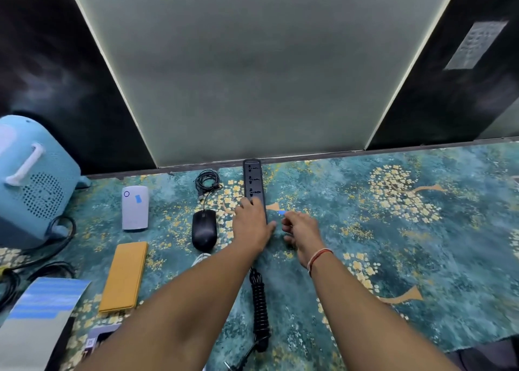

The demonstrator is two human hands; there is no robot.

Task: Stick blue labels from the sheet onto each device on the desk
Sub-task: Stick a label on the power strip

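A black power strip [255, 186] lies lengthwise on the teal, flower-patterned desk mat [393, 230], its far end against the back wall. The left hand [251, 224] rests flat on the strip's near half, fingers spread and pressing down on it. The right hand [302, 230] hovers just to the right of the strip, pinching a small blue label [281, 212] between its fingertips; the label is close to the strip's edge, but whether it touches cannot be told. Left of the strip sit a black mouse [204, 230] and a coiled thin cable [207, 181]. Further left is a white power bank [135, 212] with a blue label already on it, and nearer the camera a yellow case [123, 276]. The label sheet [42, 309], with blue rows remaining, lies far to the left of the strip by the desk's near edge. A pale blue speaker [33, 179] stands at the far left.
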